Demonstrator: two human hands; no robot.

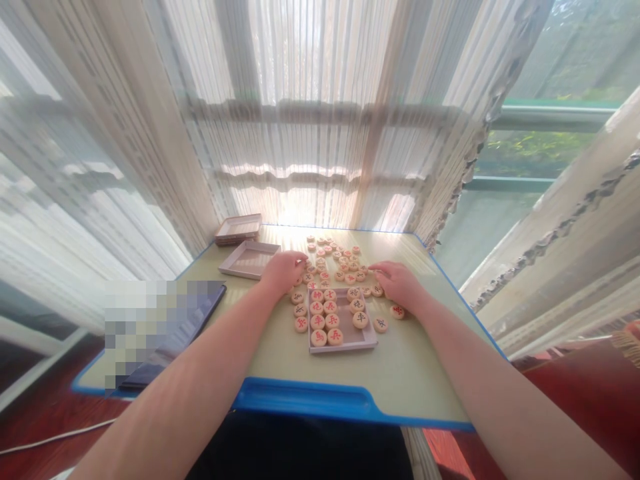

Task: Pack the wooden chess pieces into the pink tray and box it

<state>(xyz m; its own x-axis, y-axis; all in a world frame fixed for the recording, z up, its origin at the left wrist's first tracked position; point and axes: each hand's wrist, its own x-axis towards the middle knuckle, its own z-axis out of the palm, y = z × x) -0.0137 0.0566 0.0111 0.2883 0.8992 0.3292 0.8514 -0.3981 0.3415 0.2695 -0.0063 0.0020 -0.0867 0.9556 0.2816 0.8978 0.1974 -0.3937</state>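
Note:
Round wooden Chinese chess pieces (351, 278) with red or black characters lie in a loose spread on the table. My left hand (285, 272) rests at the spread's left edge, its fingers loosely bent and its fingertips beside the pieces; no piece shows in it. On the opposite side, my right hand (399, 283) reaches in with a finger stretched toward the outermost pieces. In front of both hands sits a shallow open box (345, 345). Two columns of red-marked pieces (332, 321) fill its left side, and a column of black-marked pieces (360, 320) stands along its right.
An open box part (249, 259) lies beyond my left forearm, with another stacked box (238, 229) behind it. A dark flat folder-like object (175, 340) is on the left. The pale tabletop (410, 373) has a blue rim; curtains (320, 147) hang behind it.

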